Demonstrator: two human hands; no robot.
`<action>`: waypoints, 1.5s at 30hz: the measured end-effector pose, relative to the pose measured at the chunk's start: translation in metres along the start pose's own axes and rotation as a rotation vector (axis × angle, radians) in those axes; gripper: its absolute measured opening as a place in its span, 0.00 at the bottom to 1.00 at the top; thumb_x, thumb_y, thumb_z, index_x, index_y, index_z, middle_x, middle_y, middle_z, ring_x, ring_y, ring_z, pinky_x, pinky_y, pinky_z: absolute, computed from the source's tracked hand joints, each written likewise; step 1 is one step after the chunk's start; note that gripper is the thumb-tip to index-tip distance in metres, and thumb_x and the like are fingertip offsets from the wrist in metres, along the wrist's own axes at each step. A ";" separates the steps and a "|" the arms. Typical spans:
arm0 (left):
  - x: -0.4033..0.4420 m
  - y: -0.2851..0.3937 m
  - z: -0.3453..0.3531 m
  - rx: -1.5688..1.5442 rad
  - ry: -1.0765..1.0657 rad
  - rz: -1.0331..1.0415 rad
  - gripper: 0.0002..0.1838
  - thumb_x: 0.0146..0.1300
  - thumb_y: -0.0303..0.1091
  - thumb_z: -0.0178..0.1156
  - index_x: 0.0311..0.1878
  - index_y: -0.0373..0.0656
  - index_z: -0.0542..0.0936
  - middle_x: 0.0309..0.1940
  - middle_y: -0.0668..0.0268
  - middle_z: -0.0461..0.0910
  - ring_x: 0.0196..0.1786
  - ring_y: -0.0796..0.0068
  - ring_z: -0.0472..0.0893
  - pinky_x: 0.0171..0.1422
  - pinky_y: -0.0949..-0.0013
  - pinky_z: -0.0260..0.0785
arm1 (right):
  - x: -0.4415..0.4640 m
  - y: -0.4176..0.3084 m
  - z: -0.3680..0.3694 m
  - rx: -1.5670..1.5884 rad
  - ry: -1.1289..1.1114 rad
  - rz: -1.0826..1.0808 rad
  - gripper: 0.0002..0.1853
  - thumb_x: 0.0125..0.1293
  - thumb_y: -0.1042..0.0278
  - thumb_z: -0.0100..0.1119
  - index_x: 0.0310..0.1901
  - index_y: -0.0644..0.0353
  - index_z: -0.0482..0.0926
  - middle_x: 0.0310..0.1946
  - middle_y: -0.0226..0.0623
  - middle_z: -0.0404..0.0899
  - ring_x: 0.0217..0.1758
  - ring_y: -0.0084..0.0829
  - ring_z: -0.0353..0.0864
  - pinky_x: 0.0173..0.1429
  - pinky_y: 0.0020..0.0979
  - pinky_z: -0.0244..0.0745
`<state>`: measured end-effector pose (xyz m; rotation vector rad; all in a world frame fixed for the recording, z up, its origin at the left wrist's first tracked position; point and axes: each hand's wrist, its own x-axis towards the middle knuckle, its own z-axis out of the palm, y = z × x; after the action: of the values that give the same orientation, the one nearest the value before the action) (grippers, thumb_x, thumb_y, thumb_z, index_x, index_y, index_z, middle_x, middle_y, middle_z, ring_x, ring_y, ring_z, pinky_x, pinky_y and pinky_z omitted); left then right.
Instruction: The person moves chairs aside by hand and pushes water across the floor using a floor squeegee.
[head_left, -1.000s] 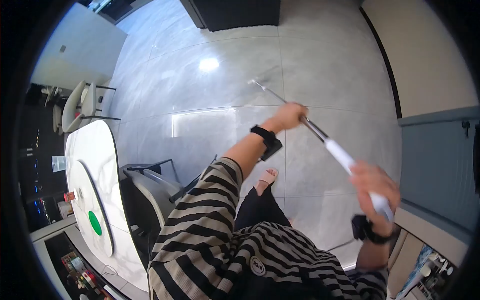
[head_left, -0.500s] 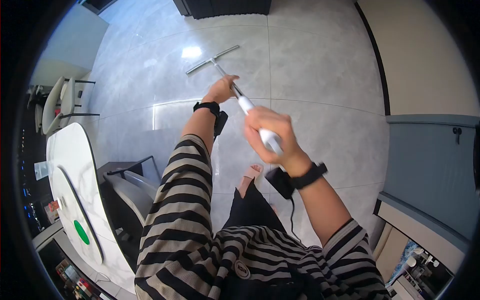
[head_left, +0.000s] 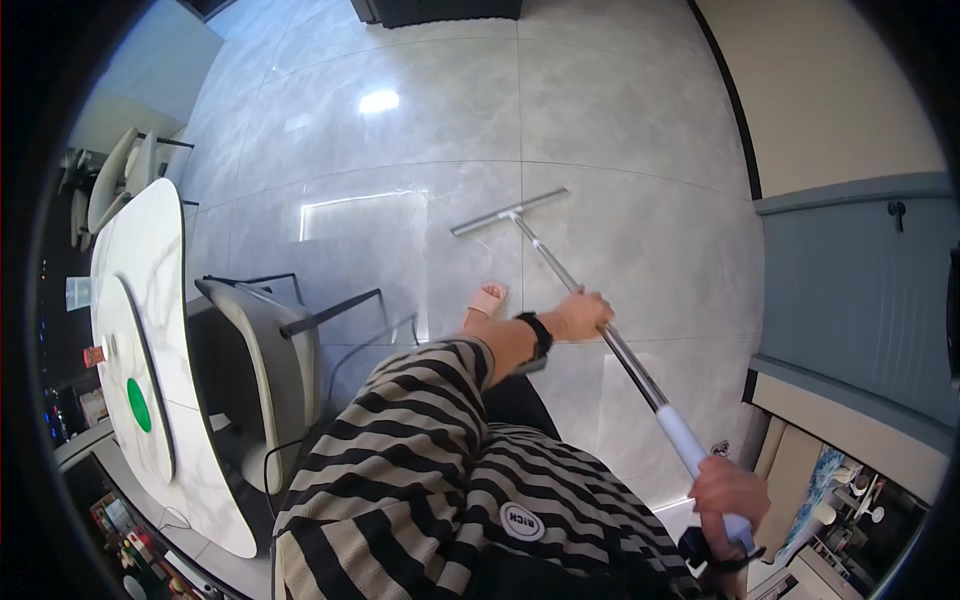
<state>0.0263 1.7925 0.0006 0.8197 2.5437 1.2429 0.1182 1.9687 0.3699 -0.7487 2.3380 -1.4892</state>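
Note:
A long-handled floor squeegee (head_left: 640,372) slants from the middle of the floor down to the lower right. Its wide blade (head_left: 510,212) lies on the grey tiles in front of my slippered foot (head_left: 488,298). My left hand (head_left: 585,314) is closed around the metal pole partway up. My right hand (head_left: 730,498) grips the white handle near its top end, at the lower right beside my body. Black straps circle both wrists.
On the left stand a white marble-look table (head_left: 190,440) and a grey chair (head_left: 270,350) with dark legs. A blue-grey cabinet (head_left: 850,290) runs along the right. Another chair (head_left: 115,180) is at the far left, and a dark piece of furniture (head_left: 450,8) at the top.
The squeegee blade has been drawn back toward my feet and to the right. Both hands have shifted right and down, my right hand furthest, and now sit wider apart on the pole.

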 end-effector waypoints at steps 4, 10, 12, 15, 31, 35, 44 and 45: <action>-0.006 0.089 0.069 -0.083 -0.140 0.044 0.14 0.54 0.44 0.61 0.24 0.47 0.71 0.26 0.68 0.73 0.45 0.61 0.73 0.53 0.36 0.57 | -0.082 -0.030 -0.034 -0.014 -0.074 0.087 0.10 0.53 0.63 0.60 0.22 0.60 0.75 0.17 0.35 0.77 0.27 0.36 0.81 0.46 0.43 0.74; 0.018 0.169 0.093 -0.316 -0.272 0.244 0.13 0.49 0.44 0.63 0.26 0.47 0.74 0.26 0.62 0.77 0.34 0.57 0.77 0.46 0.55 0.64 | -0.118 -0.073 -0.058 -0.066 0.079 -0.069 0.07 0.55 0.76 0.58 0.23 0.66 0.72 0.18 0.42 0.74 0.24 0.38 0.76 0.38 0.46 0.75; 0.021 0.199 0.065 -0.304 -0.083 0.438 0.12 0.49 0.43 0.62 0.23 0.46 0.74 0.21 0.60 0.76 0.30 0.54 0.76 0.42 0.59 0.66 | -0.115 -0.079 -0.070 -0.168 0.159 -0.153 0.07 0.56 0.74 0.58 0.23 0.65 0.73 0.19 0.42 0.74 0.24 0.37 0.76 0.37 0.44 0.76; 0.009 0.222 0.006 -0.302 0.045 0.542 0.10 0.47 0.40 0.61 0.21 0.46 0.74 0.17 0.60 0.74 0.28 0.54 0.76 0.41 0.58 0.66 | -0.083 -0.088 -0.093 -0.124 0.155 -0.310 0.11 0.58 0.66 0.57 0.24 0.64 0.72 0.19 0.40 0.73 0.24 0.39 0.76 0.35 0.43 0.77; -0.198 -0.214 -0.368 0.176 0.750 -0.672 0.10 0.45 0.24 0.60 0.34 0.42 0.78 0.37 0.58 0.78 0.43 0.54 0.78 0.46 0.59 0.70 | 0.363 -0.010 0.253 0.009 -0.331 -0.649 0.10 0.47 0.81 0.66 0.33 0.62 0.78 0.39 0.41 0.82 0.51 0.41 0.79 0.53 0.37 0.75; -0.240 -0.279 -0.420 0.236 0.866 -0.758 0.11 0.53 0.27 0.56 0.41 0.43 0.79 0.40 0.53 0.78 0.44 0.50 0.77 0.48 0.56 0.69 | 0.438 0.007 0.357 0.065 -0.309 -0.681 0.08 0.49 0.79 0.65 0.31 0.63 0.77 0.36 0.40 0.82 0.48 0.39 0.81 0.52 0.37 0.74; -0.260 -0.279 -0.392 0.196 0.711 -0.756 0.19 0.44 0.30 0.66 0.43 0.42 0.79 0.42 0.55 0.77 0.47 0.54 0.76 0.51 0.61 0.70 | 0.415 0.042 0.388 0.250 -0.304 -0.636 0.06 0.54 0.78 0.56 0.23 0.64 0.70 0.21 0.38 0.73 0.27 0.38 0.74 0.48 0.38 0.72; -0.258 -0.281 -0.375 0.185 0.685 -0.748 0.24 0.40 0.30 0.70 0.45 0.43 0.77 0.42 0.58 0.76 0.48 0.56 0.76 0.51 0.61 0.69 | 0.398 0.038 0.373 0.241 -0.283 -0.660 0.05 0.52 0.79 0.56 0.23 0.64 0.69 0.22 0.39 0.73 0.27 0.40 0.74 0.47 0.37 0.72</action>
<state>-0.0204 1.2589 0.0017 -0.6438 3.0135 1.1363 -0.0423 1.4772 0.1918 -1.6392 1.7351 -1.7132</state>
